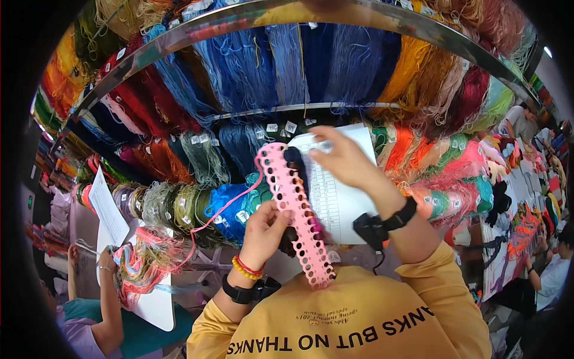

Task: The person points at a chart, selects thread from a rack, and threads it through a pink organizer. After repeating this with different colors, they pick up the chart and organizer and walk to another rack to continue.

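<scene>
My left hand point(266, 232) is closed on the edge of a long pink thread organizer strip point(286, 197), thumb on its face. Round holes run along both sides of the strip, and it stands tilted in front of my chest. Dark navy, brown and purple thread point(315, 228) hangs through the holes on its right side. A pink cord point(230, 203) trails from its top end down to the left. Above a printed table sheet point(342, 197), my right hand point(342, 157) is raised near the strip's upper end, thumb and fingers apart. No thread shows between those fingers.
Hanging skeins of blue thread point(251, 66) fill a rack with a curved metal rail point(287, 12). Rolled skeins point(170, 206) line a lower row. At left, another person's hand point(107, 258) is by multicoloured yarn point(146, 263) on a white table point(161, 317). More people work at right.
</scene>
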Demonstrator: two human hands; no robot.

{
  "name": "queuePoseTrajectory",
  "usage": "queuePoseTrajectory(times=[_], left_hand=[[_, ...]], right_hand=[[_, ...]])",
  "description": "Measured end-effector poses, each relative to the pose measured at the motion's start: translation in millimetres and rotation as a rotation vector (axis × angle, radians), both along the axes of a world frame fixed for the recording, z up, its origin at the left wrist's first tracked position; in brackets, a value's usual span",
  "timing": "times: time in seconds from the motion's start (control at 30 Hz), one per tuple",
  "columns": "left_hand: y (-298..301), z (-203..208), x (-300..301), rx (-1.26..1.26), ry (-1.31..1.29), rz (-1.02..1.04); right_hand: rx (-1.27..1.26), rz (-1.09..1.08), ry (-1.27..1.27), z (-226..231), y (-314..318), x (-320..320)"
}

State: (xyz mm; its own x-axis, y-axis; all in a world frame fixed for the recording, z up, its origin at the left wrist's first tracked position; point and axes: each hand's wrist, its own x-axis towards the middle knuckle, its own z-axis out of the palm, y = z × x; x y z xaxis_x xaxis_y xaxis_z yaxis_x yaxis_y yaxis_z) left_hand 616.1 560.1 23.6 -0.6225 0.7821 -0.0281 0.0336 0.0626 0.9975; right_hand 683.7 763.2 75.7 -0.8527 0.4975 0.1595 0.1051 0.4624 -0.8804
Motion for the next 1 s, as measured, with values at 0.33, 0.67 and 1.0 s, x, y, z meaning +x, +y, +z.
queuePoseTrajectory(times=[0.33, 0.67, 1.0], left_hand=[[-8.9, -17.2, -5.6, 0.109, -0.075, 0.141], [-59.8, 18.5, -29.7, 0.319, -0.17, 0.347], [-69.6, 13.5, -14.4, 0.348, -0.152, 0.368]], right_hand=[[0.094, -0.167, -0.144, -48.4, 47.5, 69.5], [-0.425, -0.319, 0.14, -35.8, 19.2, 61.3], [-0.344, -0.387, 0.168, -50.3, 18.8, 59.6]])
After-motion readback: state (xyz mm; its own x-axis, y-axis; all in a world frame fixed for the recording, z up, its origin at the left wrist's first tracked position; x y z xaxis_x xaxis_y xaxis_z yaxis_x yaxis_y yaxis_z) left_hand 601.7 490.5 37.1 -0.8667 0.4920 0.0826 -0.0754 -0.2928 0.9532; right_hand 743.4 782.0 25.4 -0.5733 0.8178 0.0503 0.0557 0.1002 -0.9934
